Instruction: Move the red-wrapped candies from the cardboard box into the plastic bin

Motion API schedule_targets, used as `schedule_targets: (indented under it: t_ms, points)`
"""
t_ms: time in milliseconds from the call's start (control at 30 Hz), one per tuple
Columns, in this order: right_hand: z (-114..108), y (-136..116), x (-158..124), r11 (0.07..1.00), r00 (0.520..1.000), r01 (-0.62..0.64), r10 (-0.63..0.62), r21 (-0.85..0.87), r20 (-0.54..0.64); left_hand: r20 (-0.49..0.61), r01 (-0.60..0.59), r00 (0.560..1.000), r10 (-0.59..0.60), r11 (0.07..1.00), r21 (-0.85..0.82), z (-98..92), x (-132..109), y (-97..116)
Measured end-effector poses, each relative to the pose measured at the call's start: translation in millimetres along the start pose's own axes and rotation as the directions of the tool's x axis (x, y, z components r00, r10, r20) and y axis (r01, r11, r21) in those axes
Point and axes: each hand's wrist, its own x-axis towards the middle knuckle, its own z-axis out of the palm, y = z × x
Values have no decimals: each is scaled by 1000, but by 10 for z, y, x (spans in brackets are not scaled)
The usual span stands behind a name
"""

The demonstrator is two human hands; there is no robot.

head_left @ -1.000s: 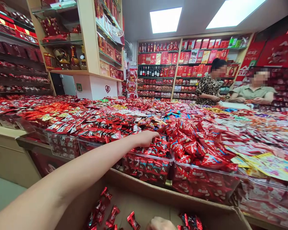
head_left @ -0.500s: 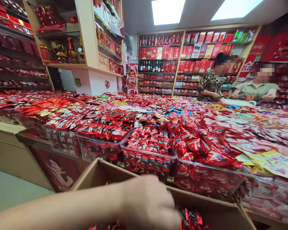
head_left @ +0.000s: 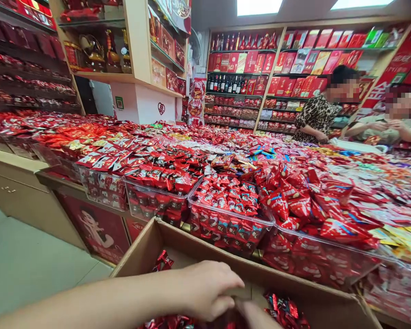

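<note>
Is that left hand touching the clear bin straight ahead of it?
Apart. The head view shows the cardboard box wall between the left hand and the clear bin.

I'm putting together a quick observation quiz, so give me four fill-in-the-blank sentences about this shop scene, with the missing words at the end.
1. The left hand and the blurred right hand are both at an open ____ box.
2. The wrapped pieces in it are mainly ____ in colour.
3. At the back, one person's top has a ____ print.
4. The red emblem on the white pillar is shaped like a ____.

Missing words: cardboard; red; leopard; heart.
</note>
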Motion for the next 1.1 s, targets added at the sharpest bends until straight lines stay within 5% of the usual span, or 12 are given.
schedule_targets:
  t_ms: [67,200,533,633,767,933,1100]
  points:
    - [-121,-44,44,970,994,-103,105,218,5,36,130,991,-126,977,-170,-17,7,-1]
    - [-298,-200,75,649,934,-245,357,720,-4,151,215,976,-158,811,-544,25,42,-15]
    - [-383,-323,10,315,904,-188,427,930,38,148,328,938,-313,666,-670,100,129,-26]
    - [-424,-339,-7,353,942,-112,336,929,-14,206,390,913,-351,607,-693,37,157,-27]
    - [-378,-340,-29,546,949,-5,267,838,-168,290,453,888,-358,569,-686,-61,161,-9]
    - [-240,-307,-31,690,923,140,167,710,-345,39,276,955,-293,839,-468,-76,113,-12]
    - [-232,-243,-70,798,907,96,176,596,-382,-177,85,972,-154,934,-346,-31,111,-19]
